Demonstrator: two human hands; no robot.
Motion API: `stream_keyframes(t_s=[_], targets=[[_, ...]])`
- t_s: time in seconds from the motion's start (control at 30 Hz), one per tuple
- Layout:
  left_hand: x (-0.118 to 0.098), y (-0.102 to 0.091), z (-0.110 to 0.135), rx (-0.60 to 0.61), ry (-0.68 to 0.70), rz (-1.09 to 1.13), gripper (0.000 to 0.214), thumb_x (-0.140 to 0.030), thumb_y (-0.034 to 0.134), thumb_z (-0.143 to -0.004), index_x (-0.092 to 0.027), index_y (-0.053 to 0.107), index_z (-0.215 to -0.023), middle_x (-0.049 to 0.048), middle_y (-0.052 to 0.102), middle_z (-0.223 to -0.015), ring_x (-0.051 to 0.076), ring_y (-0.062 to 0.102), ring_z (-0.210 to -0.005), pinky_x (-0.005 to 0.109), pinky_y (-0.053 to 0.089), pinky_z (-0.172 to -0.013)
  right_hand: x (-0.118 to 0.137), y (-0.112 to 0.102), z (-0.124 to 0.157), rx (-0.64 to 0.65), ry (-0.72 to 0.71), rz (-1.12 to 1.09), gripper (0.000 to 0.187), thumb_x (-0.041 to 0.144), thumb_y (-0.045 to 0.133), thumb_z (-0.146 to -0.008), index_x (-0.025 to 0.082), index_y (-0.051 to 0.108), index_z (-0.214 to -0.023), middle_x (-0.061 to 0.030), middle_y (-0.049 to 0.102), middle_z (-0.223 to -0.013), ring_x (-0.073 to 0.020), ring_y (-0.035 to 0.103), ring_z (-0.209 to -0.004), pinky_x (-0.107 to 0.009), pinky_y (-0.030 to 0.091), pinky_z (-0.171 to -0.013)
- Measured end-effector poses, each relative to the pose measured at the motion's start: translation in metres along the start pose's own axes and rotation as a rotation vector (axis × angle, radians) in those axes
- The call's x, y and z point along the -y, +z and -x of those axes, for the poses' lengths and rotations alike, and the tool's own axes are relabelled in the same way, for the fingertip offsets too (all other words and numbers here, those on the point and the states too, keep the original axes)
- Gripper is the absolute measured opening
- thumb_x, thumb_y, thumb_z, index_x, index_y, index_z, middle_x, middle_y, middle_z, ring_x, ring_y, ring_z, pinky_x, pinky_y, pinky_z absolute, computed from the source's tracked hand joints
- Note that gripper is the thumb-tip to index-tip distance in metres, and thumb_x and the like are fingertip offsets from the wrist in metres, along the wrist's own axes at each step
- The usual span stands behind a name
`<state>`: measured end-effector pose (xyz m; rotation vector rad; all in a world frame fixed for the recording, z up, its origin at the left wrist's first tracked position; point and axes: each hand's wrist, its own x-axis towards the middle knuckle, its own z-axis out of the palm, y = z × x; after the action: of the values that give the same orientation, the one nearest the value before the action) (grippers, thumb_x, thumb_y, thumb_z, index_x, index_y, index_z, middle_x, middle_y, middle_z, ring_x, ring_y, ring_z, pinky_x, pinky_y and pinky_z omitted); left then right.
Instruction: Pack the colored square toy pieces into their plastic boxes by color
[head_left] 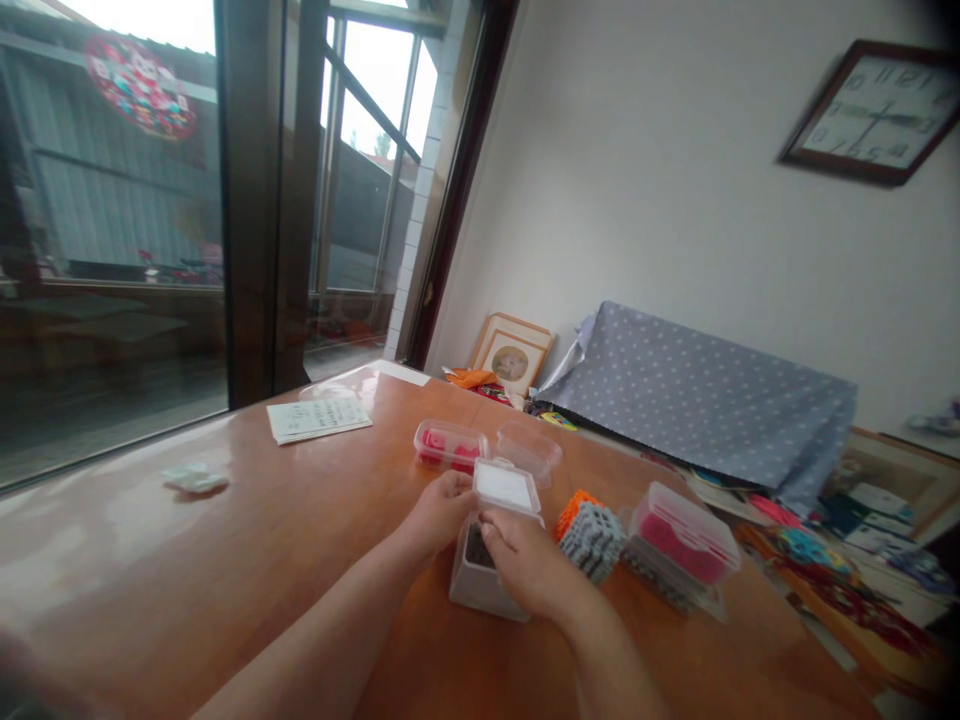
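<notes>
Both hands are at a clear plastic box standing on the wooden table, with dark contents partly visible inside. Its translucent lid, which bears a white patch, is tilted up at the far side. My left hand is closed, fingertips pinching the lid's left edge. My right hand reaches over the box opening, its thumb and curled fingers at the lid's near edge. The right hand covers part of the box. Just right of that hand lie grey plastic grid pieces and orange ones.
Beyond the hands sit an open container with red pieces and a clear empty one. A lidded box with red contents rests at the right. Paper sheets and a small plastic packet lie left on the table.
</notes>
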<state>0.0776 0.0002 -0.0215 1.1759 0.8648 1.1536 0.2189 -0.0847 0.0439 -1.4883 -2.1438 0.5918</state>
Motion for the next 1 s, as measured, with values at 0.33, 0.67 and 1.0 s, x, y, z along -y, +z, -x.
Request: stream_keyframes(t_s=[0.33,0.67,1.0], targets=[[0.000,-0.001,0.000,0.017,0.017,-0.004,0.020,-0.023,0.069,-0.070,-0.015,0.065,-0.088,0.0033,0.070,-0.077,0.017,0.064,-0.070,0.029,0.046,-0.068,-0.001,-0.008,0.008,-0.127,0.041,-0.088,0.034,0.037,0.041,-0.103,0.021,0.067,-0.115,-0.0082,0.074,-0.111,-0.0232,0.067,-0.105,-0.033,0.048,-0.089],[-0.011,-0.001,0.004,0.037,0.001,-0.047,0.026,-0.025,0.067,-0.069,-0.013,0.067,-0.092,0.0053,0.073,-0.082,0.020,0.065,-0.076,0.030,0.047,-0.072,-0.013,-0.059,0.065,-0.838,0.196,-0.348,0.048,0.058,0.058,-0.093,0.020,0.069,-0.120,-0.0102,0.077,-0.103,-0.0248,0.070,-0.091,-0.037,0.054,-0.081],[-0.020,0.001,0.006,0.047,-0.029,-0.104,0.036,-0.036,0.070,-0.069,-0.014,0.067,-0.096,0.0058,0.075,-0.086,0.024,0.067,-0.082,0.033,0.047,-0.074,-0.089,-0.073,0.094,-0.907,0.184,-0.674,0.057,0.049,0.072,-0.086,0.025,0.057,-0.135,-0.0104,0.063,-0.138,-0.0274,0.055,-0.131,-0.047,0.040,-0.113]])
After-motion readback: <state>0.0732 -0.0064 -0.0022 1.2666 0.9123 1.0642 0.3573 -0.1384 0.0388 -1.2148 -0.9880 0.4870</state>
